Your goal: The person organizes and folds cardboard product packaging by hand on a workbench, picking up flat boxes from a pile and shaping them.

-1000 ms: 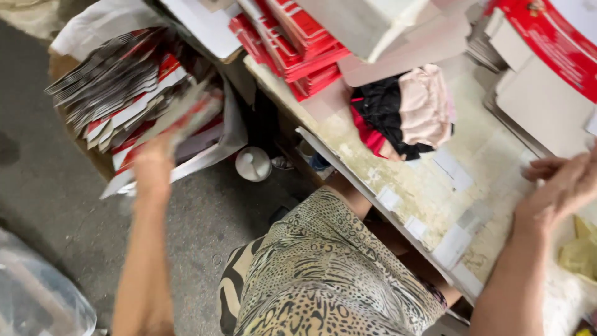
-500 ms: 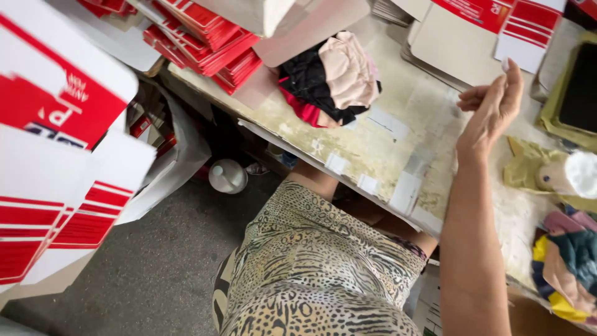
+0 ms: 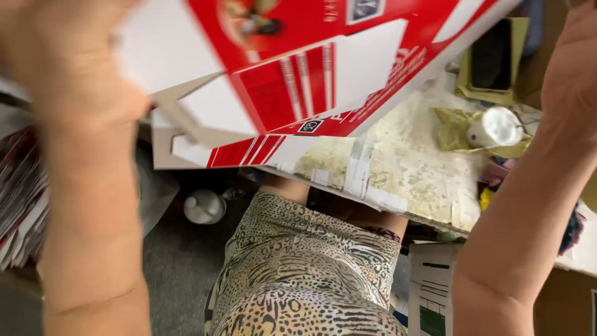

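Observation:
My left hand, blurred at the upper left, grips the left edge of a flat, unfolded red and white cardboard carton. The carton is raised close to the camera and covers most of the top of the view. My right hand is at the upper right, just beyond the carton's right end. Its fingers run out of the frame, so I cannot tell whether it touches the carton. Below the carton lies the worn, taped work table.
A white roll lies on yellow-green cloth at the table's right. A stack of flat cartons stands at the left. A round white object sits on the floor. My animal-print lap and a white box with green print are below.
My left hand has brought a flat carton up from the pile on the left and across in front of the camera. My right hand has lifted off the table.

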